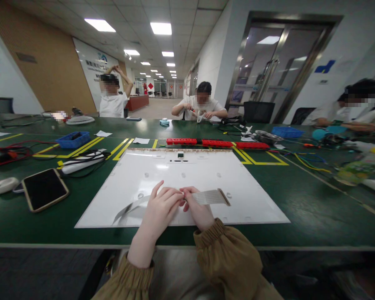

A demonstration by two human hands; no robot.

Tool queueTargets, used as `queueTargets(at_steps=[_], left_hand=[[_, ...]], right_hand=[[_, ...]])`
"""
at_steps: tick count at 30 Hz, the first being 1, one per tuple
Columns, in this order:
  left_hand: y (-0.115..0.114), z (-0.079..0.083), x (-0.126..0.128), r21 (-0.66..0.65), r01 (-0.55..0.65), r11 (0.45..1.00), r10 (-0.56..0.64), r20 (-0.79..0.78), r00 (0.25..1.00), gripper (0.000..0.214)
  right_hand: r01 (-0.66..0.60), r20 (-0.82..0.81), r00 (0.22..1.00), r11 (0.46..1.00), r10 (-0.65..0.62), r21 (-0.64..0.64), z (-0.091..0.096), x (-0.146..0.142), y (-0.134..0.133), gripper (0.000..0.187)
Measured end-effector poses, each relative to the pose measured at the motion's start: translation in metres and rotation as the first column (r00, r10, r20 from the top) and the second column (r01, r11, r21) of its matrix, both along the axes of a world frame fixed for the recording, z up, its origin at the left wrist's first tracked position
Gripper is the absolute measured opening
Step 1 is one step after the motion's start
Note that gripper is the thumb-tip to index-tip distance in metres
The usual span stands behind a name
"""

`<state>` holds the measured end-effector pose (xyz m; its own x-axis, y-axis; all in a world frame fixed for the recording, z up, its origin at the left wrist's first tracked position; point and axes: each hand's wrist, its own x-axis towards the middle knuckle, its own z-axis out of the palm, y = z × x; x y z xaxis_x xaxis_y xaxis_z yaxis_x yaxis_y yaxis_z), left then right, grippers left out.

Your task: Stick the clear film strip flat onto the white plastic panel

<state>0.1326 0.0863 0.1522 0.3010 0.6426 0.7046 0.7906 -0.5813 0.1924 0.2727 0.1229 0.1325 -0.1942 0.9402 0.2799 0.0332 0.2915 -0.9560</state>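
Observation:
A flat grey ribbon cable (208, 197) runs through both hands above a large white panel (181, 164). My right hand (197, 208) is closed on the cable, thumb on top, and the end with a brown connector edge (224, 197) sticks out to the right. Beside it, my left hand (163, 207) has its fingers bent together at the cable's middle, the index finger slightly raised. The cable's other end droops to the left past that hand and hangs low over the panel. Where the fingertips meet, the cable is hidden.
Red strips (217, 143) lie behind the panel. To the left are a tablet-like device (44, 188), a white cabled tool (83, 162) and a blue tray (73, 139). Coloured wires (309, 161) and a bottle (358, 168) are on the right. Several people sit across the table.

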Motion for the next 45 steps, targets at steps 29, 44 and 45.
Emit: queueTargets(at_steps=[29, 44, 45], left_hand=[[-0.003, 0.000, 0.001, 0.306, -0.383, 0.872, 0.305, 0.271, 0.913, 0.005], [-0.006, 0.000, -0.001, 0.280, -0.298, 0.913, 0.247, 0.204, 0.947, 0.008], [-0.006, 0.000, -0.001, 0.274, -0.294, 0.916, 0.246, 0.196, 0.949, 0.008]], right_hand=[[-0.184, 0.330, 0.933, 0.978, 0.143, 0.097, 0.003, 0.006, -0.005, 0.032], [-0.156, 0.287, 0.949, 0.986, 0.134, 0.055, 0.011, 0.007, -0.006, 0.033], [-0.149, 0.288, 0.949, 0.988, 0.130, 0.048, 0.012, 0.006, -0.007, 0.033]])
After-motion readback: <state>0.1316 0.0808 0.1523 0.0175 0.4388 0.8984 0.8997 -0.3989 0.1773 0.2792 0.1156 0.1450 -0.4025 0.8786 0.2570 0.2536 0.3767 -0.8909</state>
